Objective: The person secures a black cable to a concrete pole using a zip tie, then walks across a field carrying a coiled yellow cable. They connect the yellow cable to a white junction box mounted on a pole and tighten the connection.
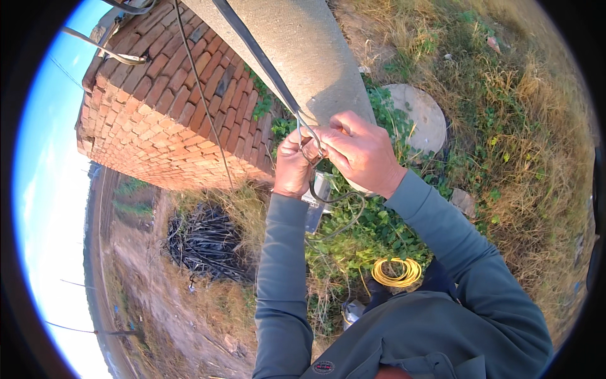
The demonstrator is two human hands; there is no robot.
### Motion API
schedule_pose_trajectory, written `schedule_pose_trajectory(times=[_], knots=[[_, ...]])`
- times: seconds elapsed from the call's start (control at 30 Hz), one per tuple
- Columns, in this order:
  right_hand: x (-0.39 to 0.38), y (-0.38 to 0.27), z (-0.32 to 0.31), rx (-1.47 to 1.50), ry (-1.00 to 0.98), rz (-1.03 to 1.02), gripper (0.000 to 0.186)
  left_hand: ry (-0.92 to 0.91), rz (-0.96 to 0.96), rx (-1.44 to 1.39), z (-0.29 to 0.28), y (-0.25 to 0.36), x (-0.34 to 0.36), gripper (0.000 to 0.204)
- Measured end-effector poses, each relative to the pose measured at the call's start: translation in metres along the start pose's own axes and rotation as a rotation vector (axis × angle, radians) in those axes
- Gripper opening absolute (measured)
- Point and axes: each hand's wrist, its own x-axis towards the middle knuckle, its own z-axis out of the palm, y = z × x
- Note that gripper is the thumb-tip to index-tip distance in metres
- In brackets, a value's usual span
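Note:
A thick black cable (259, 54) runs down along the concrete pole to my hands. Near its lower end it divides into thinner grey strands, which form a small loop (305, 150) between my fingers. My left hand (291, 169) is closed around the loop from the left, its thumb side up. From the right, my right hand (363, 151) pinches the cable strands with bent fingers, close against the left fingertips. Below both hands hangs a dark, curved length of cable (315, 192). My fingers hide the exact crossing of the strands.
The round concrete pole (315, 57) rises just beyond my hands. A red brick wall (183, 95) stands left of it. Yellow coiled cable (396, 273) lies near my body. Green plants, a round concrete slab (416, 120) and a dark heap of sticks (205, 243) are below.

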Motion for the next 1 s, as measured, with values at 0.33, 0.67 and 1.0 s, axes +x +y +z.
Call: schedule_pose_trajectory(times=[0.33,0.67,1.0], knots=[[0.01,0.0,-0.008,-0.171,-0.161,-0.079,0.015,-0.147,-0.01,-0.01,-0.004,0.001,0.01,0.017],[0.006,0.002,-0.014,-0.129,-0.233,-0.001,0.019,-0.148,-0.07,-0.022,0.004,0.002,0.009,0.02],[-0.018,0.0,0.021,0.013,0.242,0.187,0.029,-0.11,0.031,0.048,0.008,0.001,0.015,0.019]])
